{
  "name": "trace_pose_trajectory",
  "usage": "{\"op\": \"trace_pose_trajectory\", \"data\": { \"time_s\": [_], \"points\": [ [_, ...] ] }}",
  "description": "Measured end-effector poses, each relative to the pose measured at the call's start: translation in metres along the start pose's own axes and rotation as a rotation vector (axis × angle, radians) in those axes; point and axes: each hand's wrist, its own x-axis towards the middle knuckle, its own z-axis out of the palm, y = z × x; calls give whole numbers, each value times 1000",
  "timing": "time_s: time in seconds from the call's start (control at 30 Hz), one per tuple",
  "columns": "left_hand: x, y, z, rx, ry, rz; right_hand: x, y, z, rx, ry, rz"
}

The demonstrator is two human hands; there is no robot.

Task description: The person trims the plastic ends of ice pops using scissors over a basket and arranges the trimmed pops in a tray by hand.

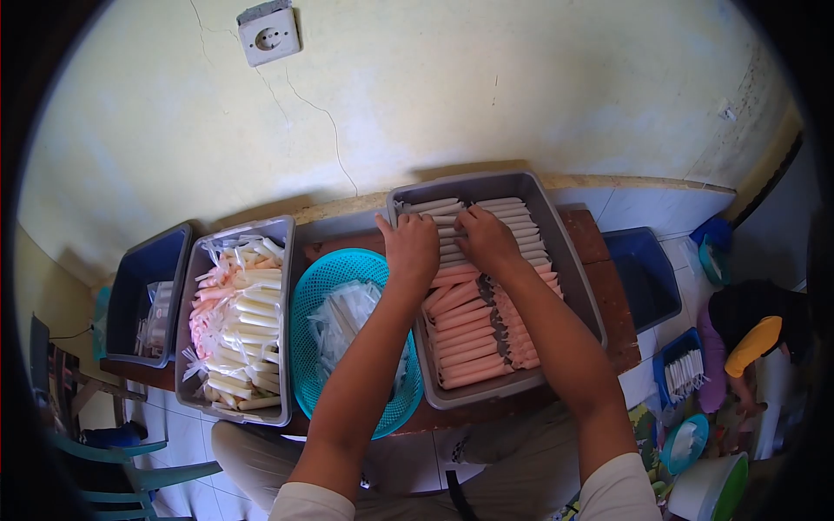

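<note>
Both hands are over a large grey tub (573, 291) that holds rows of slim sticks, white ones (512, 213) at the back and pink ones (465, 334) nearer the front. My left hand (410, 247) has its fingers bent down on the white sticks at the tub's left side. Beside it, my right hand (486, 239) rests on the same rows, with its fingertips curled together. Whether either hand grips a stick is hidden. Left of the tub stands a turquoise mesh basket (306, 304) with clear plastic bags (343, 317) inside.
Farther left are a grey tub (185, 339) of bagged pink and cream sticks and a dark tub (130, 300). A brown bench (612, 295) bears the tubs. On the right are a blue tub (645, 278) and a person (756, 343) on the floor.
</note>
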Motion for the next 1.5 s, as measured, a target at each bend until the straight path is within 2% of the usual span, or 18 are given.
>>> {"op": "trace_pose_trajectory", "data": {
  "time_s": [0.27,0.33,0.4,0.57,0.7,0.77,0.83,0.93,1.0,1.07,1.13,1.2,1.33,1.47,1.5],
  "points": [
    [1,-1,5,-15,83,18,-2,-11,-6,-13,-29,42],
    [-1,1,-1,43,4,31,-2,-9,-5,-31,-44,44],
    [-2,1,-4,21,14,28,-2,-10,-6,-44,-51,62],
    [-6,-3,-6,-33,52,55,-5,-10,-8,-61,-19,-3],
    [-6,-5,1,-154,228,122,-3,-10,-11,-88,107,-146],
    [-10,-5,-1,-183,295,122,-5,-12,-17,-64,131,-139],
    [-13,-4,-7,-304,448,162,-6,-14,-24,-41,158,-131],
    [-23,-6,-18,-411,540,176,-14,-21,-38,19,189,-129],
    [-32,-10,-28,-433,580,185,-17,-33,-47,171,182,-121],
    [-45,-18,-41,-448,617,184,-23,-53,-54,232,199,-124],
    [-54,-22,-63,-599,636,206,-31,-78,-64,283,219,-129],
    [-71,-25,-88,-616,685,227,-43,-105,-69,466,257,-80],
    [-96,-38,-102,-716,781,211,-63,-142,-74,596,157,14],
    [-123,-47,-129,-871,771,206,-79,-166,-77,717,141,-29],
    [-131,-48,-136,-922,696,147,-83,-173,-79,749,121,-25]
  ]
}}
